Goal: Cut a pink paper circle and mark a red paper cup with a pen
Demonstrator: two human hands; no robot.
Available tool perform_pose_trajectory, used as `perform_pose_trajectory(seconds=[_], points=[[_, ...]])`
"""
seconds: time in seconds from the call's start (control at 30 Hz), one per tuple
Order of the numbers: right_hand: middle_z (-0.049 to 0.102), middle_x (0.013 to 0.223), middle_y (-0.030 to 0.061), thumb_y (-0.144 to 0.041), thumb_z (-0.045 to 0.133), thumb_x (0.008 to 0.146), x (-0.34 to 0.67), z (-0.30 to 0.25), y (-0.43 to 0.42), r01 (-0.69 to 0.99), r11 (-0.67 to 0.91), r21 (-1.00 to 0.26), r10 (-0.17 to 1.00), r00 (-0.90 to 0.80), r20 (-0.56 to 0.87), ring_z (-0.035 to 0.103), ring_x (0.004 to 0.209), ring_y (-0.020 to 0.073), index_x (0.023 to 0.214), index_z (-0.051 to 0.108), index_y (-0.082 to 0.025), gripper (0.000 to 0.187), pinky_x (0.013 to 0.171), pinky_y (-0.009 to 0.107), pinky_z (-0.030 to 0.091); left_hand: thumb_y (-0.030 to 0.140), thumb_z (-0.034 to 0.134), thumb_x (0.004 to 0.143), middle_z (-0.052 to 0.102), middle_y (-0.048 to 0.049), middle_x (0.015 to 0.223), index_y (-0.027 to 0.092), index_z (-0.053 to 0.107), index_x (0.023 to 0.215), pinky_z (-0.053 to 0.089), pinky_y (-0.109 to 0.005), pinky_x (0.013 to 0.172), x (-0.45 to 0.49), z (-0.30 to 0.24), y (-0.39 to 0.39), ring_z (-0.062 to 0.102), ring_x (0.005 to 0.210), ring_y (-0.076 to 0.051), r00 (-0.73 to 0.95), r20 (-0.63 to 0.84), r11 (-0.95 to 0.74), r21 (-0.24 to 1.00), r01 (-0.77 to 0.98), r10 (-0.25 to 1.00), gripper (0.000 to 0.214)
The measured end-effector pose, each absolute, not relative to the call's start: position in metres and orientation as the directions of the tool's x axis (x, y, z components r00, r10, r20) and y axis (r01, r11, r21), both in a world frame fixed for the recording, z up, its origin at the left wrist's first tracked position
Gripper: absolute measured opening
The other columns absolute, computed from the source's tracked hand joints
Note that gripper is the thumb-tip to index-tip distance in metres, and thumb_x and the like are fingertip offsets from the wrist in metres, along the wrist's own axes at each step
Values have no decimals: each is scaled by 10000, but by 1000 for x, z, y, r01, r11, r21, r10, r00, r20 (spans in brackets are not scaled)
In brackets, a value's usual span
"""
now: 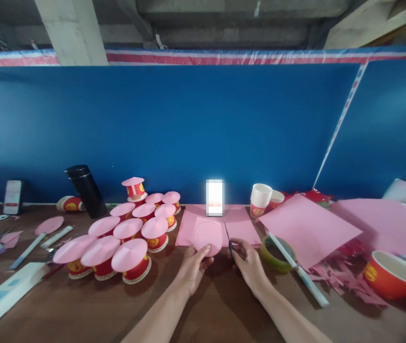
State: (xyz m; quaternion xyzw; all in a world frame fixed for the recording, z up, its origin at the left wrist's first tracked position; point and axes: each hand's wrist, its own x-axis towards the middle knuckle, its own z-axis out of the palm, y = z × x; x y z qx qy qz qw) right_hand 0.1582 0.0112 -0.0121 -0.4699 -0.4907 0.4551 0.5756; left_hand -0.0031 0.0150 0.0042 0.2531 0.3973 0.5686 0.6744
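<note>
My left hand point(196, 267) pinches the lower edge of a round pink paper disc point(208, 237), thumb on top and fingers beneath. In my right hand point(247, 261) is a pair of scissors point(230, 247), its dark handle in my fingers and its thin blades pointing away from me, a little right of the disc. Under and behind the disc lie pink paper sheets point(242, 228). To the left stand several red paper cups point(156, 241) with pink cone-shaped paper tops point(129, 255).
A bright phone point(215, 197) stands behind the sheets. At right are a roll of tape point(278, 252), a marker point(299, 271), pink paper scraps point(342, 278), a red paper bowl point(396, 276) and white cups point(260, 195). A black flask point(86, 190) and a power strip point(8, 297) are left.
</note>
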Motion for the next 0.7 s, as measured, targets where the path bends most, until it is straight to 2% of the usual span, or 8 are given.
perform_pose_trajectory(seconds=[0.47, 0.7], points=[[691, 829, 70, -364, 686, 663, 157, -13, 11, -70, 123, -990, 989, 96, 116, 662, 710, 205, 1006, 544, -150, 428, 461, 227, 492, 189, 726, 657, 642, -43, 800, 128, 609, 789, 498, -178, 537, -3, 4, 14, 586, 666, -95, 39, -244, 223, 794, -566, 969, 187], [690, 851, 79, -332, 698, 671, 156, -14, 12, -65, 185, -981, 980, 90, 179, 660, 798, 214, 998, 550, -150, 402, 714, 322, 535, 192, 737, 642, 651, -41, 801, 134, 610, 791, 493, -184, 534, -2, 4, 14, 597, 672, -103, 26, -251, 221, 794, -566, 968, 204]])
